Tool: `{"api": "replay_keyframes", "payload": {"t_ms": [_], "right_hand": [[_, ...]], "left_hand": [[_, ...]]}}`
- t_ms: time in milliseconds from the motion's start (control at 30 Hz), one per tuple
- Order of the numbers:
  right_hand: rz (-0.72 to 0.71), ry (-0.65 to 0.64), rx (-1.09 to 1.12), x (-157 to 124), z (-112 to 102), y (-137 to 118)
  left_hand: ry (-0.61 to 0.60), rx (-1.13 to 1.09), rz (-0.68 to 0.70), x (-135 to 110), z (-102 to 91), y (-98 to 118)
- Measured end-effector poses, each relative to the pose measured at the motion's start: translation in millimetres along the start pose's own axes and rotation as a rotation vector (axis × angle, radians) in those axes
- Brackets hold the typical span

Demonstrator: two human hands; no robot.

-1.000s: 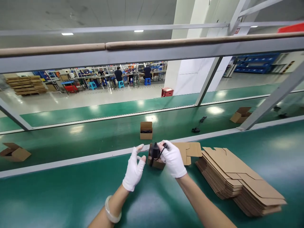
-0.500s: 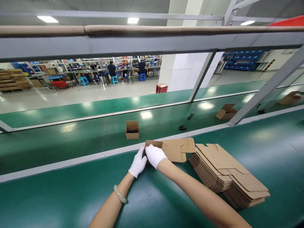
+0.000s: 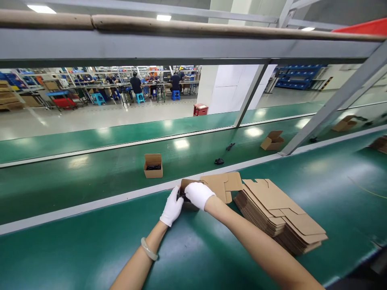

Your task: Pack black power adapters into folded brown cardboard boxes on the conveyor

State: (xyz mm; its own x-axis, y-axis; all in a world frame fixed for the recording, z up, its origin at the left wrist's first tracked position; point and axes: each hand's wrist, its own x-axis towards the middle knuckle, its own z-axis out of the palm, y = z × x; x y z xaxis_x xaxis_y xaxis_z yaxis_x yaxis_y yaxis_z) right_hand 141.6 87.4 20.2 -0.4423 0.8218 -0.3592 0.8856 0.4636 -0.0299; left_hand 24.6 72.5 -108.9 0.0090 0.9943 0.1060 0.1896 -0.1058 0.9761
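Observation:
A small open cardboard box [image 3: 190, 206] stands on the green work surface with its flap raised at the back. My left hand [image 3: 172, 207], in a white glove, grips the box's left side. My right hand [image 3: 200, 195], gloved too, is over the opening with its fingers bent down into it. Dark cord-like material [image 3: 183, 196] shows between the hands; the right fingertips are hidden. Just behind lies a flat unfolded carton [image 3: 217, 185]. To the right is a stack of flat cartons [image 3: 281, 213].
On the belt [image 3: 99, 181] beyond the white rail stand an open box with black cable [image 3: 153, 166], a black adapter [image 3: 219, 161] with its cord, and another open box [image 3: 272, 141]. A slanted metal post [image 3: 329, 102] rises at right. People sit at distant benches.
The view has shifted, so the belt items appear further left. My right hand has turned flatter over the box opening, and more of the dark contents shows. My left hand keeps its hold.

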Motion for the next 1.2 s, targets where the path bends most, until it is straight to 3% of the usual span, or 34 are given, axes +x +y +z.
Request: {"api": "replay_keyframes", "payload": {"t_ms": [167,367,500,633,733,833,933,1000,1067,1100,1200], "right_hand": [[-0.044,-0.050,0.015,20,2,-4],[-0.116,0.029,0.110,-7,-15,22],[0.136,0.144,0.078,-6,-32,63],[0.368,0.015,0.018,21,-26,89],[0.438,-0.095,0.019,39,-14,93],[0.466,-0.099,0.043,45,-8,91],[0.455,0.003,0.098,38,-16,89],[0.431,0.107,0.155,29,-26,85],[0.396,0.214,0.223,19,-36,79],[0.370,0.261,0.261,15,-40,74],[0.241,0.350,0.366,7,-45,57]], "left_hand": [[0.012,0.011,0.021,-2,1.4,-5],[0.176,0.091,0.037,6,-2.3,-8],[0.350,0.144,0.044,36,-14.1,-6],[0.458,0.189,0.061,86,-17.7,2],[0.486,0.210,0.065,118,-17.1,9],[0.507,0.213,0.055,130,-21.3,14],[0.552,0.207,0.052,116,-26.9,19],[0.563,0.200,0.063,90,-25.5,24],[0.478,0.151,0.091,55,-17.9,31],[0.387,0.103,0.111,35,-12.6,36],[-0.131,-0.222,0.142,-17,1.7,61]]}}
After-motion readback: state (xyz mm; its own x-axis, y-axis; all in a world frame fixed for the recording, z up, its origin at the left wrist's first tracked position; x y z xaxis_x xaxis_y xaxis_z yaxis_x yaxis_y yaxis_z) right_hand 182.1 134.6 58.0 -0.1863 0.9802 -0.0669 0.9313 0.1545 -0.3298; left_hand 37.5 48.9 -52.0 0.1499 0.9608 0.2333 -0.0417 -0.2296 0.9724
